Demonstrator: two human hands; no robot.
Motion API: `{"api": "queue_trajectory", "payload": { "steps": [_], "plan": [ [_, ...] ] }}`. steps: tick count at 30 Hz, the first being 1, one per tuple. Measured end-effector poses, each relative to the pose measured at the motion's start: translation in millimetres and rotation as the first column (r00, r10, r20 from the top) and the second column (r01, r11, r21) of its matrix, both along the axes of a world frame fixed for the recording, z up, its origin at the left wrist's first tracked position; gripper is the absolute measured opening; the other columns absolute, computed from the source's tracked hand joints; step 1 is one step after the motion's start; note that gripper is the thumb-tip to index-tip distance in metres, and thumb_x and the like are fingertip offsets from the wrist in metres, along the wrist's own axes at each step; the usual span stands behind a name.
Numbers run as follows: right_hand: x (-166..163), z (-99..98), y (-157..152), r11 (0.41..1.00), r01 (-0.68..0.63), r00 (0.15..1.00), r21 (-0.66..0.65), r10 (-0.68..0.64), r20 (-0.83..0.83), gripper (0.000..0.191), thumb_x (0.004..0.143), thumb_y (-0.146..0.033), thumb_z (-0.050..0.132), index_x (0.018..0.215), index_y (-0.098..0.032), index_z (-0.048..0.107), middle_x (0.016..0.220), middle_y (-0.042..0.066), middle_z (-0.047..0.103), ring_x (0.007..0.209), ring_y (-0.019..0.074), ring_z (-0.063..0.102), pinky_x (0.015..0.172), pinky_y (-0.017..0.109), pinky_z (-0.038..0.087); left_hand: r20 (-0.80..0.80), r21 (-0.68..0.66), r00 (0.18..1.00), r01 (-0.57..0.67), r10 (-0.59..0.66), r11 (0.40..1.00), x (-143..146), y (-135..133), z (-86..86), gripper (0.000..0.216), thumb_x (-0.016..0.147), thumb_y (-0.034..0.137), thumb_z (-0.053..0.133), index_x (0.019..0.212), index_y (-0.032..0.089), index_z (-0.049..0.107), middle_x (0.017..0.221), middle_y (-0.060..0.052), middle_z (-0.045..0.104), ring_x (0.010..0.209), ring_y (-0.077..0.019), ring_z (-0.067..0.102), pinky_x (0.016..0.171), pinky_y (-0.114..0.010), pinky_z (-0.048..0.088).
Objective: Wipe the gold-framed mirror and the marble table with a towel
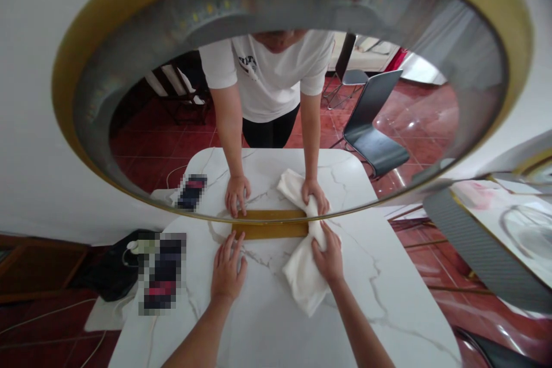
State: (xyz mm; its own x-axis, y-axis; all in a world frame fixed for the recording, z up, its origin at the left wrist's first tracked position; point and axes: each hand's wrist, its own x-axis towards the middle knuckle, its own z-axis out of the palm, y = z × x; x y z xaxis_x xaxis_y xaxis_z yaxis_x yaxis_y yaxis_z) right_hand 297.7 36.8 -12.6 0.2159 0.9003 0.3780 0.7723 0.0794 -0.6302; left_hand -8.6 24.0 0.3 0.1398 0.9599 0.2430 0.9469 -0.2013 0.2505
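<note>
The white cloth (304, 267) is the one cloth we have here, and it lies bunched on the marble table (267, 328), right of centre, its far end pushed up against the lower rim of the round mirror (276, 0). Our right hand (330, 259) presses on it, fingers curled over the fold and gripping the fabric just where it meets the glass. Our left hand (227, 267) holds nothing: it rests flat on the tabletop with fingers spread wide, the fingertips close to the mirror's gold base (269, 231). We count two hands of ours, well apart, with that single gold base between them at the far edge.

The mirror is one large circle with a gold frame, standing at the far side of the table. In its glass we see the reflection of our own two arms, the cloth and the table, plus two chairs on a red tiled floor. To the near left of our left hand lies one blurred-out flat object (164, 270) on the table, and beyond it, off the table's left edge, one dark bag (114, 270) sits on the floor with white cables (52, 313) trailing near it.
</note>
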Motion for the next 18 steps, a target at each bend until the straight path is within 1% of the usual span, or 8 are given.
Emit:
{"api": "queue_trajectory", "payload": {
  "steps": [3, 5, 9, 13, 15, 17, 18],
  "plan": [
    [2.7, 1.2, 7.9, 1.000, 0.009, 0.999, 0.003, -0.009, 0.046, 0.050, 0.082, -0.034, 0.047, 0.130, -0.020, 0.043, 0.125, 0.010, 0.053, 0.113, 0.0254, 0.046, 0.096, 0.046, 0.035, 0.000, 0.001, 1.000, 0.000, 0.000, 1.000, 0.4, 0.1, 0.9, 0.062, 0.084, 0.021, 0.044, 0.142, 0.028, 0.026, 0.147, -0.004, 0.029, 0.131, -0.0227, 0.033, 0.107, -0.041, 0.029],
    [1.9, 4.0, 7.7, 1.000, 0.004, 0.997, 0.000, -0.004, 0.076, 0.048, 0.083, -0.035, 0.046, 0.129, -0.020, 0.044, 0.125, 0.009, 0.053, 0.114, 0.0253, 0.046, 0.096, 0.046, 0.034, 0.002, -0.001, 1.000, -0.003, 0.003, 1.000, 0.6, 0.3, 1.9, 0.061, 0.083, 0.020, 0.044, 0.142, 0.028, 0.027, 0.147, -0.004, 0.029, 0.132, -0.0224, 0.033, 0.108, -0.041, 0.029],
    [-1.3, 12.2, -3.5, 0.994, -0.099, 0.981, -0.036, 0.103, 0.162, 0.050, 0.083, -0.032, 0.045, 0.132, -0.024, 0.041, 0.133, 0.008, 0.047, 0.122, 0.0248, 0.041, 0.101, 0.047, 0.029, 0.005, -0.009, 1.000, -0.009, 0.009, 1.000, 1.2, 0.5, 3.6, 0.061, 0.083, 0.020, 0.045, 0.141, 0.028, 0.028, 0.147, -0.003, 0.030, 0.131, -0.0221, 0.033, 0.107, -0.040, 0.030],
    [-2.3, 19.6, -16.7, 0.973, -0.203, 0.934, -0.107, 0.226, 0.275, 0.056, 0.083, -0.028, 0.044, 0.138, -0.027, 0.033, 0.139, 0.005, 0.041, 0.128, 0.0230, 0.035, 0.105, 0.046, 0.024, 0.007, -0.020, 1.000, -0.007, 0.007, 1.000, 1.9, 0.2, 4.7, 0.061, 0.083, 0.020, 0.044, 0.141, 0.027, 0.028, 0.146, -0.004, 0.031, 0.131, -0.0217, 0.033, 0.107, -0.040, 0.030],
    [-3.2, 21.9, -20.3, 0.960, -0.245, 0.908, -0.133, 0.275, 0.317, 0.057, 0.083, -0.028, 0.045, 0.139, -0.028, 0.032, 0.140, 0.004, 0.040, 0.130, 0.0223, 0.033, 0.106, 0.046, 0.021, 0.005, -0.023, 1.000, -0.009, 0.009, 1.000, 1.9, 0.2, 5.0, 0.060, 0.083, 0.020, 0.044, 0.141, 0.026, 0.029, 0.146, -0.005, 0.032, 0.131, -0.0216, 0.033, 0.107, -0.040, 0.030],
    [-5.5, 22.4, -21.8, 0.959, -0.243, 0.900, -0.143, 0.278, 0.336, 0.057, 0.083, -0.029, 0.046, 0.138, -0.029, 0.032, 0.140, 0.003, 0.040, 0.130, 0.0216, 0.032, 0.107, 0.045, 0.020, 0.002, -0.021, 1.000, -0.010, 0.010, 1.000, 1.7, 0.4, 5.1, 0.060, 0.083, 0.020, 0.044, 0.141, 0.026, 0.029, 0.146, -0.005, 0.032, 0.131, -0.0217, 0.033, 0.107, -0.040, 0.029],
    [-7.4, 21.8, -22.0, 0.968, -0.209, 0.910, -0.139, 0.244, 0.336, 0.056, 0.083, -0.029, 0.045, 0.138, -0.029, 0.033, 0.140, 0.003, 0.040, 0.130, 0.0213, 0.033, 0.106, 0.045, 0.020, 0.003, -0.019, 1.000, -0.008, 0.008, 1.000, 1.6, 0.5, 4.9, 0.060, 0.082, 0.020, 0.044, 0.141, 0.025, 0.030, 0.146, -0.005, 0.032, 0.131, -0.0219, 0.033, 0.107, -0.040, 0.029]
  ]
}}
